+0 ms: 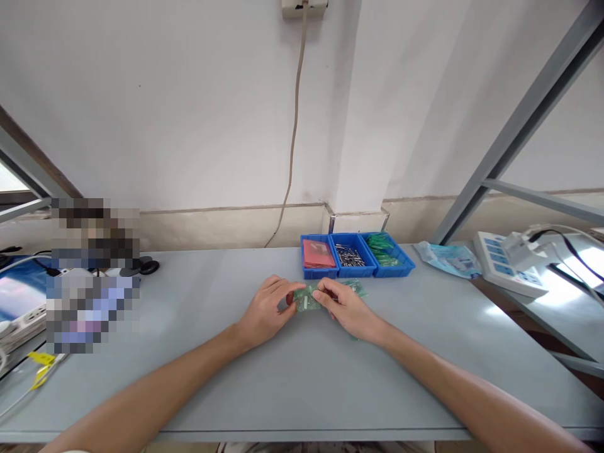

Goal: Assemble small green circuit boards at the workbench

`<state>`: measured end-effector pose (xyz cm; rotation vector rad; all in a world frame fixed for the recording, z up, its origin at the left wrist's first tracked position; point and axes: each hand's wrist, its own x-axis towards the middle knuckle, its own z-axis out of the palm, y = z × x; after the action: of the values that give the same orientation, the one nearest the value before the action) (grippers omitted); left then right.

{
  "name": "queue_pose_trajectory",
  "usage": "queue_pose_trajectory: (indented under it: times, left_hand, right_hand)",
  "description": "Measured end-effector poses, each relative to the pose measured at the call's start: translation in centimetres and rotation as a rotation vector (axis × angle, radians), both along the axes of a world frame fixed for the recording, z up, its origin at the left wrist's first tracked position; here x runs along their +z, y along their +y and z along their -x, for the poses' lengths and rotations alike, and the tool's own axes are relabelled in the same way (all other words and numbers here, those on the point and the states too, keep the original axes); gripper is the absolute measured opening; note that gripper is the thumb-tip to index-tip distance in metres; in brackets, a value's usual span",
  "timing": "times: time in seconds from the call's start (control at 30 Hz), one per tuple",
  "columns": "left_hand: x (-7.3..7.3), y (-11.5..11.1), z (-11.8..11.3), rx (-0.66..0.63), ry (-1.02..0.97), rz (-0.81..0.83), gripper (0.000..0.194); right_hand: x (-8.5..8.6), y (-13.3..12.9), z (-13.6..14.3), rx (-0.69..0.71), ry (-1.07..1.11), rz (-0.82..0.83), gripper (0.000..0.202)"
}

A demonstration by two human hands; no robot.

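My left hand [265, 309] and my right hand [346, 305] meet at the middle of the grey table [189, 352]. Between their fingertips they pinch a small clear green plastic bag [306, 298] just above the tabletop. More green bag material [355, 288] lies on the table behind my right hand. What is inside the bag is too small to tell.
Behind the hands stand three blue bins: one with a red sheet [318, 254], one with metal pins [350, 256], one with green pieces [384, 250]. A white power strip [507, 263] and a blue packet [448, 258] lie at the right. A cable hangs down the wall.
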<state>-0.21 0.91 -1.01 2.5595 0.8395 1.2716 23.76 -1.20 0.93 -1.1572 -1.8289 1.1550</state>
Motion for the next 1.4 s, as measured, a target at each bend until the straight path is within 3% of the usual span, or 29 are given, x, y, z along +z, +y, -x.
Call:
queue_pose_trajectory:
  times: [1.4]
  left_hand:
    - [-0.48,0.15,-0.04,0.006,0.010,-0.004,0.035]
  right_hand:
    - [0.12,0.01,-0.10,-0.007,-0.001,-0.011,0.042]
